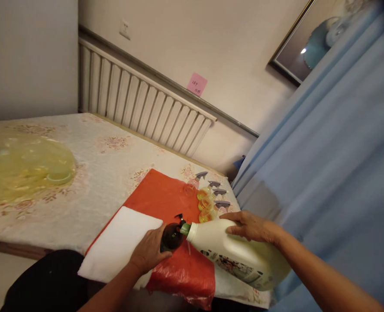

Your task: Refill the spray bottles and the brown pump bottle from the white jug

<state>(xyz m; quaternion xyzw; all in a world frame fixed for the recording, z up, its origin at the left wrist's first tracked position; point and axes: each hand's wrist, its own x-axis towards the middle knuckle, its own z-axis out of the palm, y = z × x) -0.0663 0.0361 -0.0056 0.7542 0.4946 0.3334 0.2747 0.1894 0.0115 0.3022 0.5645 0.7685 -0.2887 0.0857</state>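
My left hand (149,249) is wrapped round a small dark brown bottle (172,236), steadying it over the red sheet. My right hand (246,225) grips a big cream-coloured jug (224,242) with a printed label, tipped onto its side. The jug's green spout (185,229) meets the top of the bottle; whether liquid is flowing I cannot make out. Just behind the bottle shows a black pump head (179,218). Several clear spray bottles (206,212) with grey triggers, holding yellow or pink liquid, stand in a row beyond my right hand.
A folded white towel (120,238) and a red plastic-like sheet (159,190) lie on the floral bed cover (110,173). At left sits a translucent yellow bag (26,164). A radiator (140,99) lines the wall; a blue curtain (324,151) hangs at right.
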